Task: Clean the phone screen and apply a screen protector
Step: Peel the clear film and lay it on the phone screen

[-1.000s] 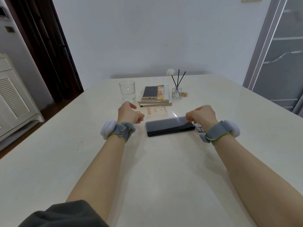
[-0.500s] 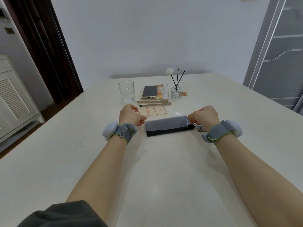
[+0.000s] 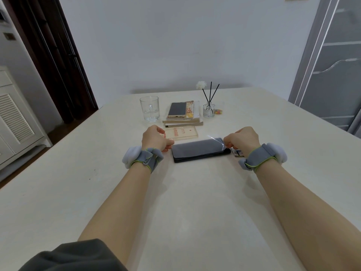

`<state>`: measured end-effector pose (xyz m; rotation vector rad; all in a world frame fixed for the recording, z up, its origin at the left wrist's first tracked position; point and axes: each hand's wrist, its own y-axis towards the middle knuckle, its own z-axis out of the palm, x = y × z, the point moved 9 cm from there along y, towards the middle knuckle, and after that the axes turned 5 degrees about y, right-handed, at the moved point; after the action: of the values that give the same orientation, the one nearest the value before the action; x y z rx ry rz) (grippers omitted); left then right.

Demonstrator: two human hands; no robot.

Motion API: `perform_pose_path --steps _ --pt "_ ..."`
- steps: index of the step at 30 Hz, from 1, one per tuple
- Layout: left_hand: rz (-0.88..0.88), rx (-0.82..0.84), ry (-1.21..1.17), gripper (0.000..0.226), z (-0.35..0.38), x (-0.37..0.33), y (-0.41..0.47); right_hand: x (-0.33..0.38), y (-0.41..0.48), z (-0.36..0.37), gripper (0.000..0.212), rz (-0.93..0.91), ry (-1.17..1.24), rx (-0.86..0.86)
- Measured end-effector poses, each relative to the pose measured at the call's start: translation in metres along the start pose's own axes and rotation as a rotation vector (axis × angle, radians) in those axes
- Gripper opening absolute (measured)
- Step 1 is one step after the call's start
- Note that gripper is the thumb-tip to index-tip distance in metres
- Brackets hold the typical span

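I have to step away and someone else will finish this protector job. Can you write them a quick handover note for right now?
Left hand: pinching the left end of the screen protector.
Right hand: pinching the right end, where a film corner curls up.
Phone: flat on the table between the hands, protector held just above it.
Done: protector lined up over the screen; whether the screen was cleaned cannot be told.
Left: lower it, press it down, smooth out bubbles.

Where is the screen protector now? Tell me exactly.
In the head view, the screen protector lies over the black phone at table centre, pinched between left hand and right hand.
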<state>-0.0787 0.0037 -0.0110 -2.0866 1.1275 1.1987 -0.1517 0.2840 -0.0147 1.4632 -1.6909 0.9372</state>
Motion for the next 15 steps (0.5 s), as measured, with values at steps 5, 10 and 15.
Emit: perform_pose_path --steps 5,10,15 --pt "-0.002 0.006 0.007 0.041 0.0003 -0.0003 -0.0009 -0.0009 0.0013 0.0004 0.031 -0.007 0.006 0.001" --pt "-0.002 0.009 0.01 0.04 0.0014 -0.0004 -0.0018 0.0 -0.0002 0.0001 0.018 -0.023 -0.011 0.007" --pt "-0.003 0.014 0.014 0.041 0.0014 -0.0002 -0.002 0.0014 -0.0015 -0.0002 0.01 -0.031 -0.009 0.008"
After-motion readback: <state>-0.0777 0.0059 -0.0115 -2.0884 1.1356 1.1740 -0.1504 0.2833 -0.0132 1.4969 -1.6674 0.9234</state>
